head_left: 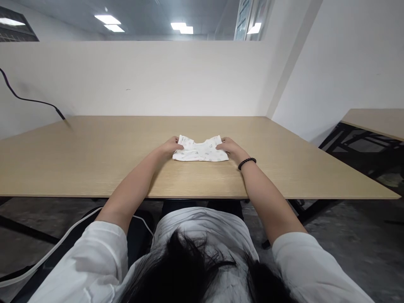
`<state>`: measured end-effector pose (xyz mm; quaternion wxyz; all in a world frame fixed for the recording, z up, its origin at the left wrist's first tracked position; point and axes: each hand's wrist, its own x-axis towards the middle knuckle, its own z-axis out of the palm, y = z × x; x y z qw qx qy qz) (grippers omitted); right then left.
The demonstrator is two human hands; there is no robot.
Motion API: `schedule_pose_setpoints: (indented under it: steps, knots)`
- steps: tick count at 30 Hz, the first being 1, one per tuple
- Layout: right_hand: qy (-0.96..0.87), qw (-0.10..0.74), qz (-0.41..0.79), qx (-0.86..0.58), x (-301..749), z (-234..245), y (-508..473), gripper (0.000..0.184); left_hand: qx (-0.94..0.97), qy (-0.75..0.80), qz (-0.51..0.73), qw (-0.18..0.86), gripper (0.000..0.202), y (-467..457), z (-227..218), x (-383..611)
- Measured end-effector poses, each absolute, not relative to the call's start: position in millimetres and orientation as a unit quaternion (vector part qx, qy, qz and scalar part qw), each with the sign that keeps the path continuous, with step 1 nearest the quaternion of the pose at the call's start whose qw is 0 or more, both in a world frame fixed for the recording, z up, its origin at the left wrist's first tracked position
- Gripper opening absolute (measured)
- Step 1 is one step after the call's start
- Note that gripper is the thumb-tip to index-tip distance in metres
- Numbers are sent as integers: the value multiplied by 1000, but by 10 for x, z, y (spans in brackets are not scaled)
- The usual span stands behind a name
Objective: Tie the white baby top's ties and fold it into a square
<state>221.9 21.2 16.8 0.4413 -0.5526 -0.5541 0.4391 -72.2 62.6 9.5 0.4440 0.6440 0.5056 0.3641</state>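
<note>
A small white printed garment (201, 152), perhaps a baby's top, lies folded into a wide, low shape on the wooden table. Its upper edge dips in the middle, and a corner rises on either side. My left hand (172, 145) pinches the left side, thumb on top of the cloth and fingers behind it. On the opposite side, my right hand (229, 146) grips the cloth the same way, its thumb over the printed face. A black beaded bracelet (247, 163) circles my right wrist. The fingertips behind the fabric are partly hidden.
The light wooden table (94, 155) runs back to a white partition (170, 80) with glass above. A black cable (34, 100) hangs at the far left. Another table (378, 120) stands at the right. Along my left side a white cord (59, 244) loops below the table edge.
</note>
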Motion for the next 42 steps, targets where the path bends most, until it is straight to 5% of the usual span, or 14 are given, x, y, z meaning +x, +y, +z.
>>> schedule_pose_setpoints:
  steps: [5, 12, 30, 34, 39, 42]
  knots:
    - [-459, 493, 497, -547, 2257, 171, 312, 62, 506, 462, 479, 549, 48, 759, -31, -710]
    - [-434, 538, 523, -498, 2310, 131, 379, 23, 469, 463, 507, 556, 40, 836, -79, -815]
    - [-436, 534, 517, -507, 2327, 77, 400, 12, 483, 484, 484, 547, 10, 844, -60, -796]
    - [-493, 484, 389, -609, 2297, 22, 415, 14, 538, 550, 445, 458, 25, 796, -87, -785]
    - [-657, 424, 84, -617, 2200, -26, 390, 46, 721, 530, 420, 150, 45, 645, -59, -709]
    - [-762, 351, 29, -543, 2067, -39, 354, 57, 791, 460, 376, 143, 48, 562, -40, -616]
